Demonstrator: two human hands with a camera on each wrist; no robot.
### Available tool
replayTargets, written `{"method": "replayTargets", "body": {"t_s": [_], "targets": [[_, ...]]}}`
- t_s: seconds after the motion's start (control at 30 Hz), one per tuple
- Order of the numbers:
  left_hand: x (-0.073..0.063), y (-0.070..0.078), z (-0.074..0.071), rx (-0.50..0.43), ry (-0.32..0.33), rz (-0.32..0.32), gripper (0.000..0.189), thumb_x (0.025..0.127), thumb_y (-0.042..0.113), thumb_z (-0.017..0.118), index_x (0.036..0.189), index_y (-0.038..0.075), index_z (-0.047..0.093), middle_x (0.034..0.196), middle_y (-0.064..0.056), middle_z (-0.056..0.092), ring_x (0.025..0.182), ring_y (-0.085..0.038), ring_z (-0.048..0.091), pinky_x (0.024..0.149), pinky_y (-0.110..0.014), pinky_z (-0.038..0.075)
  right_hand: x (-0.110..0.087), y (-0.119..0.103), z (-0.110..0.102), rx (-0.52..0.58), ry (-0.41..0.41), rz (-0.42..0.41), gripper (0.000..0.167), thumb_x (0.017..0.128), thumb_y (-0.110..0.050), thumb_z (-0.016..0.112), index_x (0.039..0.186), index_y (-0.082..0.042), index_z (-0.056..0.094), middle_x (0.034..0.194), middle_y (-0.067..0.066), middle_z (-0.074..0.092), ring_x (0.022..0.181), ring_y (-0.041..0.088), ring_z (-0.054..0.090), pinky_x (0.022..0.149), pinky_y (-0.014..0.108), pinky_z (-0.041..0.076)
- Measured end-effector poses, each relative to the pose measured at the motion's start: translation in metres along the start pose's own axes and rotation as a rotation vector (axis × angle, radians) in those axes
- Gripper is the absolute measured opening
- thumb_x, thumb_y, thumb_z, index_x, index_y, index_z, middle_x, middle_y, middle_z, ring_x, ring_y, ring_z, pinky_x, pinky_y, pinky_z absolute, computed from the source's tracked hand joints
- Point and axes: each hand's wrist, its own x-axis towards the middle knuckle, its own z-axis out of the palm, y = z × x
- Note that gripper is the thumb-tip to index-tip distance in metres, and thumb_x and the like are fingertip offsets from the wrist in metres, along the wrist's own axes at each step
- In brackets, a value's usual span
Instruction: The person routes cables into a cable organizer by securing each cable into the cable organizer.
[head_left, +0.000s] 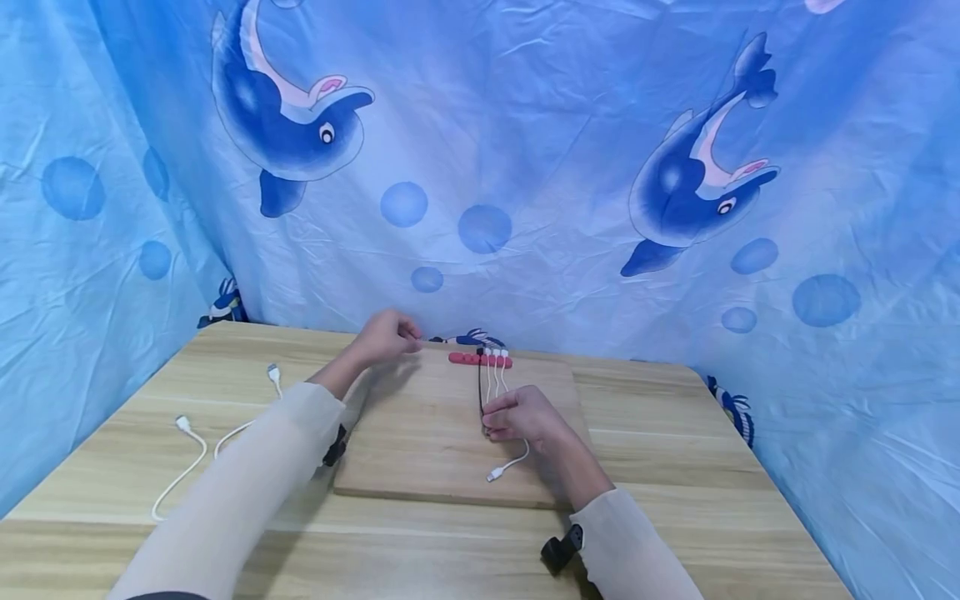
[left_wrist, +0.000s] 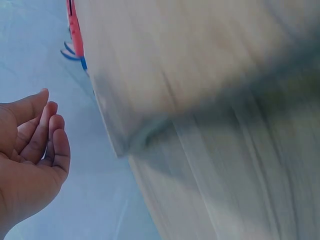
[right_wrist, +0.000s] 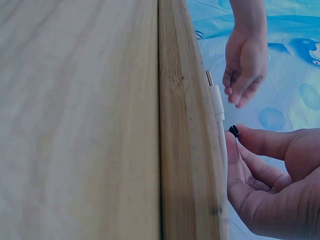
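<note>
A red cable holder (head_left: 459, 358) lies near the far edge of a wooden board (head_left: 420, 450). One black cable (head_left: 480, 387) and several white cables (head_left: 504, 372) run from it toward me. My right hand (head_left: 528, 417) pinches a small black end (right_wrist: 234, 131) between thumb and fingers, over the board's middle. Just beside that hand, a white cable with a USB plug (head_left: 495, 474) rests on the board. Near the board's far left corner hovers my left hand (head_left: 387, 336), its fingers loosely bent and nothing held, as the left wrist view shows the hand (left_wrist: 37, 150).
Left of the board, a white cable (head_left: 198, 446) with plugs at its ends lies on the wooden table (head_left: 675, 467), partly hidden by my left sleeve. A blue dolphin-print cloth (head_left: 480, 167) hangs behind and around the table.
</note>
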Motion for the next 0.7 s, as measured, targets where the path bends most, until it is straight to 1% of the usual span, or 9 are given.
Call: {"method": "replayTargets", "body": {"t_s": [0.17,0.3,0.4,0.57,0.7], "targets": [[-0.013,-0.018,-0.02,0.01,0.025,-0.007,0.015,0.091,0.009,0.075,0.102,-0.002,0.075,0.095,-0.013,0.074,0.09,-0.027,0.069,0.083,-0.04,0.056,0.002,0.002,0.001,-0.004,0.011,0.003,0.019,0.09,0.012,0.068,0.11,0.015,0.069,0.088,0.017,0.074,0.074,0.02,0.071,0.074,0.036,0.062],[-0.024,-0.034,-0.035,0.028,0.029,-0.033,0.018,0.093,0.012,0.074,0.104,-0.002,0.075,0.096,-0.012,0.072,0.09,-0.026,0.068,0.076,-0.036,0.055,0.002,0.003,0.001,0.0,0.008,0.008,0.019,0.091,0.012,0.067,0.109,0.014,0.069,0.087,0.016,0.074,0.074,0.019,0.072,0.074,0.036,0.062],[-0.035,-0.044,-0.05,0.048,0.024,-0.047,0.02,0.094,0.011,0.073,0.107,-0.005,0.073,0.097,-0.012,0.072,0.089,-0.025,0.067,0.072,-0.033,0.054,0.002,0.003,0.0,0.003,0.006,0.009,0.019,0.09,0.012,0.067,0.109,0.015,0.069,0.085,0.015,0.074,0.073,0.019,0.071,0.073,0.035,0.062],[-0.054,-0.057,-0.072,0.086,0.033,-0.065,0.023,0.095,0.01,0.072,0.109,-0.007,0.072,0.096,-0.013,0.072,0.087,-0.025,0.067,0.069,-0.031,0.053,0.004,0.002,0.0,-0.006,0.01,0.007,0.017,0.091,0.011,0.068,0.107,0.013,0.07,0.083,0.014,0.073,0.072,0.019,0.071,0.072,0.035,0.062],[-0.065,-0.067,-0.085,0.122,0.053,-0.089,0.022,0.095,0.013,0.073,0.108,-0.005,0.073,0.094,-0.011,0.073,0.086,-0.023,0.066,0.069,-0.03,0.052,0.004,0.002,0.0,-0.02,0.012,0.003,0.016,0.091,0.01,0.068,0.106,0.012,0.071,0.084,0.013,0.073,0.072,0.019,0.072,0.073,0.035,0.062]]}}
